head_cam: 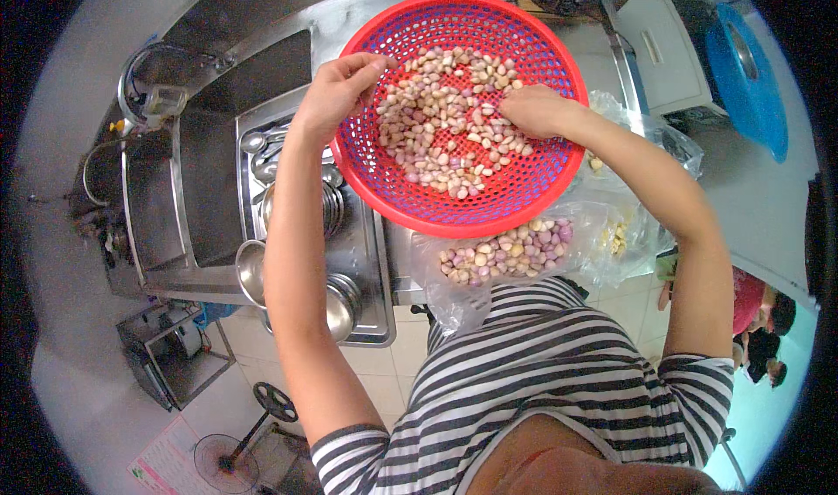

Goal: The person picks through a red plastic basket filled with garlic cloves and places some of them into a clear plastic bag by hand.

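A round red plastic basket [452, 223] with a blue mesh pattern showing stands before me. Loose garlic cloves [425, 125], pale with pinkish-purple skins, are spread over its bottom. My left hand [344, 92] is at the basket's left side, thumb and forefinger brought together above the inner wall; whether a clove is between them cannot be made out. Inside the right part, my right hand [540, 110] reaches down among the cloves, its fingertips hidden. Below the near rim lies a clear plastic bag [458, 311] with more purplish cloves [517, 249] in it.
Left of the basket is a steel sink [213, 187] and a metal tray [383, 298] with spoons and stacked steel bowls [344, 311]. Another clear bag [632, 259] holds pale yellow pieces. A blue lid [749, 82] is at right. A standing fan [226, 462] and people [763, 341] are beyond.
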The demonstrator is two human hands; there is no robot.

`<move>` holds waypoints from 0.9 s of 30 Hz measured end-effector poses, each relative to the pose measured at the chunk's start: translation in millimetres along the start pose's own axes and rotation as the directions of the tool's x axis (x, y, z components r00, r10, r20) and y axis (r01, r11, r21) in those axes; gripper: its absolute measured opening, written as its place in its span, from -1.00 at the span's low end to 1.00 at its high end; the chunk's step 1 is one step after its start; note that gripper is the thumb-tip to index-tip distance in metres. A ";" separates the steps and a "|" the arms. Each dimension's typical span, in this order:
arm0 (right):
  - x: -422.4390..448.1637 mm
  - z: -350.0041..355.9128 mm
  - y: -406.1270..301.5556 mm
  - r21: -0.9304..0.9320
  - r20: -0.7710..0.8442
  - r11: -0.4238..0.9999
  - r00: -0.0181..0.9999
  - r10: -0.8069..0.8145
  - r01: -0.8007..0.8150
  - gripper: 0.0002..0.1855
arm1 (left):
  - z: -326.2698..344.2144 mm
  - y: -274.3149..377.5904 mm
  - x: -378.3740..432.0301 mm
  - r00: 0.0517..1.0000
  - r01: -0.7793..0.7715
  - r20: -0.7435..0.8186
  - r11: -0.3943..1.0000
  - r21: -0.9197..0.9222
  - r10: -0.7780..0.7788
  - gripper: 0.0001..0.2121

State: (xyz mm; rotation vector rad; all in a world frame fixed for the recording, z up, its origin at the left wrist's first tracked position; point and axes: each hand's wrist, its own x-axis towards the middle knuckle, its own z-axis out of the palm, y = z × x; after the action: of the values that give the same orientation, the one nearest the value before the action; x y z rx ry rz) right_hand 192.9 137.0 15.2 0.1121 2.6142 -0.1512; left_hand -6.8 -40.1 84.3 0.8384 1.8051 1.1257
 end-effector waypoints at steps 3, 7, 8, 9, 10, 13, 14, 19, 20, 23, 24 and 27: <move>-3.4 -7.6 2.5 0.093 0.011 0.995 0.999 -0.032 0.030 -0.81 | 3.5 -13.2 -0.3 1.000 0.006 0.010 0.994 0.110 -0.007 -0.79; -16.2 -35.7 4.0 0.897 -0.126 0.405 0.981 -0.148 0.177 -0.82 | 14.3 -41.4 3.5 0.991 -0.094 0.127 0.900 0.426 0.044 -0.80; -17.9 -37.6 10.0 0.897 -0.123 0.407 0.981 -0.149 0.174 -0.82 | 22.9 -43.9 3.6 0.990 -0.102 0.136 0.814 0.572 0.028 -0.80; -22.6 -37.9 21.3 0.969 -0.215 0.094 0.965 -0.153 0.231 -0.80 | 34.1 -40.0 6.0 0.988 -0.120 0.153 0.702 0.702 0.017 -0.80; -24.5 -40.7 24.8 0.935 -0.305 -0.229 0.942 -0.137 0.270 -0.78 | 41.7 -42.9 9.2 0.987 -0.088 0.153 0.671 0.737 -0.038 -0.77; -26.5 -49.1 15.2 0.744 -0.403 -0.592 0.915 -0.028 0.310 -0.73 | 68.4 -45.5 5.8 0.998 -0.068 0.070 0.363 0.930 0.008 -0.75; -21.7 -46.9 18.4 0.779 -0.411 -0.512 0.911 0.019 0.362 -0.70 | 72.5 -44.1 5.0 0.995 -0.059 0.085 0.375 0.925 -0.053 -0.74; 0.9 -49.4 42.6 0.890 -0.309 -0.304 0.940 0.143 0.339 -0.73 | 95.8 -40.4 0.7 0.983 -0.171 0.180 0.213 0.962 -0.026 -0.73; 12.5 -40.0 45.8 0.881 -0.471 0.170 0.854 0.220 0.442 -0.77 | 97.0 -40.7 -0.2 0.982 -0.189 0.184 0.277 0.942 0.043 -0.76; 32.6 -29.2 45.8 0.237 -0.674 0.935 0.738 -0.036 0.262 -0.75 | 79.2 -48.1 9.6 0.984 -0.158 0.171 0.680 0.716 0.048 -0.82; 36.6 -26.4 36.9 0.280 -0.579 0.942 0.815 0.012 0.185 -0.74 | 70.3 -52.5 14.1 0.981 -0.068 0.194 0.914 0.400 -0.012 -0.83; 41.6 -24.8 14.4 0.273 -0.340 0.962 0.935 0.100 -0.003 -0.73 | 44.0 -32.6 13.6 0.992 0.122 0.088 0.848 -0.515 -0.089 -0.84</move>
State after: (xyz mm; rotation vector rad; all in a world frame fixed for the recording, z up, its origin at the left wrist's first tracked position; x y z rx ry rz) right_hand 146.4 156.5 14.4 0.3313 2.9292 -0.5112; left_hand 23.2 -24.6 39.1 0.4355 1.3698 1.4091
